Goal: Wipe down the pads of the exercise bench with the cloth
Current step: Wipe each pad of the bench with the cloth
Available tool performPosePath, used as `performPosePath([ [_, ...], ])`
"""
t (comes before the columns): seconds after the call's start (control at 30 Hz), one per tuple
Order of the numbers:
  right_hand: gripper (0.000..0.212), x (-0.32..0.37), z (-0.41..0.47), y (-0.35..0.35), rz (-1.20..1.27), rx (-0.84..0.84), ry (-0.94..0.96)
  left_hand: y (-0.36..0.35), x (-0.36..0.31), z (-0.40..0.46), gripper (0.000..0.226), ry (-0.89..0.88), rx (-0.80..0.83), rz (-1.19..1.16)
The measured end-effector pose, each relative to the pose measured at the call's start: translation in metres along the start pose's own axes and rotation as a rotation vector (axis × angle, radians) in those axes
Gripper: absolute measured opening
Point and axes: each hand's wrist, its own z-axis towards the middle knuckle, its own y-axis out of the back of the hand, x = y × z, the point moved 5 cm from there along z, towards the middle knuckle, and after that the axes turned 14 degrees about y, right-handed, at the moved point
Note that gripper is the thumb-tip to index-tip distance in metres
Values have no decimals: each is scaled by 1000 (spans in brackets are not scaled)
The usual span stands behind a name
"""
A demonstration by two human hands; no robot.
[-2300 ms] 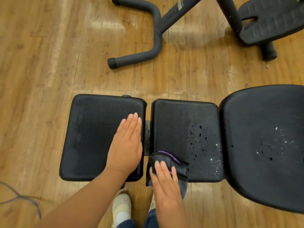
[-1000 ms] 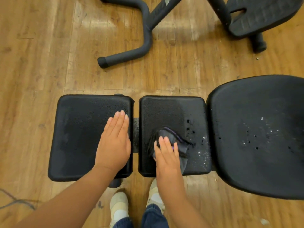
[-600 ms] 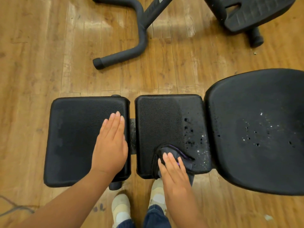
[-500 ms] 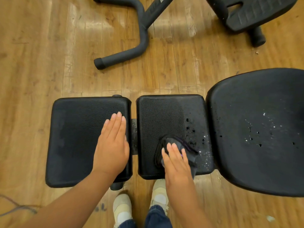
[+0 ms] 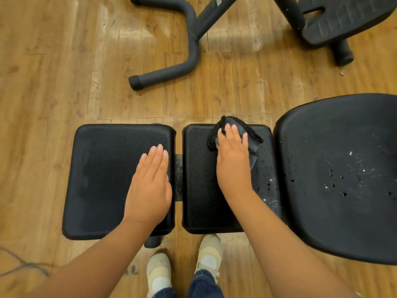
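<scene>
The black bench has three pads side by side on the wooden floor. My left hand (image 5: 150, 186) lies flat, fingers straight, on the right part of the left pad (image 5: 103, 179). My right hand (image 5: 233, 160) presses a dark grey cloth (image 5: 251, 143) with straight fingers against the far edge of the middle pad (image 5: 199, 190). Part of the cloth hangs past that far edge. Water droplets speckle the middle pad's right strip and the large right pad (image 5: 343, 179).
A curved black tube frame (image 5: 189, 50) of another machine lies on the floor beyond the bench, with a black footplate (image 5: 343, 16) at the top right. My two pale shoes (image 5: 184, 269) stand just under the near edge. A thin cable (image 5: 21, 265) runs at bottom left.
My right hand has pushed the cloth from the near edge of the middle pad up to its far edge. The left hand stays flat on the left pad.
</scene>
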Motion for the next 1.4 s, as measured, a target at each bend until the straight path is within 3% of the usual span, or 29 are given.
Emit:
performPosePath([
  [0.23,43,0,-19,6,5,23,27,0,0,0,52,-7,2,-24],
  [0.37,48,11,-76,12,11,63,59,0,0,0,53,-8,1,-17],
  [0.47,34,20,-133,17,22,122,109,-2,-1,0,53,1,8,16],
  [0.6,44,18,-170,16,30,194,134,-2,-4,0,54,28,5,122],
  [0.8,44,16,-168,12,-59,137,122,13,-20,-4,50,47,-19,65],
  [1.0,42,12,-149,20,-51,76,61,-10,-68,-19,59,-39,111,113],
  [1.4,42,-20,-33,16,-117,53,8,-23,-65,-23,60,3,136,148],
])
